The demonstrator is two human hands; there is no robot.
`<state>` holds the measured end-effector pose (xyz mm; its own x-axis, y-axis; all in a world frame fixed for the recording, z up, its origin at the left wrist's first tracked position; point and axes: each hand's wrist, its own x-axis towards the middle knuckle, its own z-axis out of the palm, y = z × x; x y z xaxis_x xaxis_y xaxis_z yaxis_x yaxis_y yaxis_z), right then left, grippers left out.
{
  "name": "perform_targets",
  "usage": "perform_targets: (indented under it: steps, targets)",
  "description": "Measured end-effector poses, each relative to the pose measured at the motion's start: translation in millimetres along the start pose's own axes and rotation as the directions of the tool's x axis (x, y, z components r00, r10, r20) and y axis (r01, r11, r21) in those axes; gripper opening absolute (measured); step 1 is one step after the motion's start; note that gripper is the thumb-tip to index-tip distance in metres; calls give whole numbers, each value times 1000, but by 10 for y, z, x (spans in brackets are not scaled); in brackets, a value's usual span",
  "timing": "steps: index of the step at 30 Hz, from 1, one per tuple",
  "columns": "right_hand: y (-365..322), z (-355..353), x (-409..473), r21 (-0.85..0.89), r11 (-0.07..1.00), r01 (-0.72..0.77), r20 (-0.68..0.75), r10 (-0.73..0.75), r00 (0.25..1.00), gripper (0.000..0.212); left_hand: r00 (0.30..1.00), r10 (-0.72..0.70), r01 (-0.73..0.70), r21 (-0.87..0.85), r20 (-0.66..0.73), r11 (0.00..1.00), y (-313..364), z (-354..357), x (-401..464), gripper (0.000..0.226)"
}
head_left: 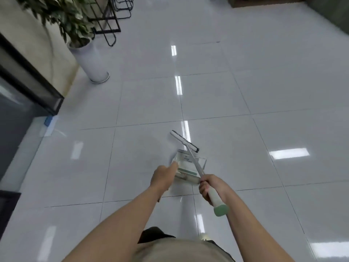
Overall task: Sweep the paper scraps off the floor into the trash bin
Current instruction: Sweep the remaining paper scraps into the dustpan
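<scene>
The right hand is curled round the white grip of the broom, just above its green end cap. The thin metal shaft runs forward and down from that hand to the broom head, a white bar with dark bristles that lies slantwise on the floor. The left hand reaches forward to the clear dustpan, its fingers at the pan's left edge; whether they grip it or only touch it cannot be told through the blur. The dustpan sits between the two hands and the broom head, with the shaft crossing over it, and pale sheets with green bands show inside it. Far to the left a plant stands in a tall white pot beside a black wire rack.
</scene>
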<state>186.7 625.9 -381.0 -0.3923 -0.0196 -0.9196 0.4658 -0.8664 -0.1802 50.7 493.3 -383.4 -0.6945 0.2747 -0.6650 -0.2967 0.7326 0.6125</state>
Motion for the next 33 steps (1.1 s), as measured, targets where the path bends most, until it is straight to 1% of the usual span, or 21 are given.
perform_targets:
  steps: [3,5,8,12,14,17,19,20,22,23,24,26,28,29,31,32,33]
  targets:
    - [-687,293,181,-82,997,-17,11,18,1000,29,988,-142,125,-220,-65,968,343,-121,404,40]
    - [-1126,539,301,-137,990,-21,21,24,1000,27,979,-189,149,-357,-80,922,573,-234,696,38]
    - [-1813,954,520,-171,985,-32,27,37,999,25,971,-223,158,-467,-86,870,941,-458,1233,37]
    - [-2717,1532,881,-158,985,-75,43,83,996,30,979,-198,158,-472,-36,867,1575,-773,2118,34]
    - [-3163,1799,1023,-140,986,-88,7,90,996,32,983,-183,168,-446,9,879,1982,-916,2565,33]
    - [-3778,2193,1195,-125,989,-74,1,75,997,31,988,-132,153,-407,78,900,2672,-1217,3166,30]
    - [-4179,2482,1296,-97,993,-66,-5,65,998,29,986,-99,147,-409,136,901,3090,-1453,3530,22]
    - [-4383,2612,1344,-95,994,-57,-4,57,998,28,975,-92,173,-425,204,889,3295,-1567,3703,18]
    - [-4821,2847,1463,-116,993,-16,-13,14,1000,26,927,-108,271,-441,360,856,3670,-1751,4062,12]
    - [-5059,2962,1537,-127,992,7,-22,-9,1000,25,903,-127,316,-435,411,843,3842,-1817,4239,9]
    - [-5308,3072,1626,-137,990,23,-26,-27,999,23,890,-146,347,-432,433,832,4006,-1845,4433,4]
    - [-5843,3294,1848,-156,987,47,-20,-50,999,22,902,-173,362,-475,395,802,4346,-1837,4847,4]
    - [-6439,3490,2101,-167,984,56,-12,-58,998,22,929,-184,345,-577,320,740,4726,-1801,5322,5]
    - [-6769,3576,2218,-166,985,56,-2,-57,998,22,933,-199,353,-646,301,677,4935,-1802,5574,8]
    - [-7502,3757,2421,-150,988,25,22,-22,1000,24,924,-240,379,-781,296,497,5399,-1862,6069,7]
    - [-7855,3856,2509,-129,992,-6,40,12,999,25,922,-253,380,-812,293,442,5623,-1925,6286,6]
    - [-8188,3963,2589,-106,994,-34,69,42,997,26,922,-258,377,-825,289,422,5849,-2001,6483,9]
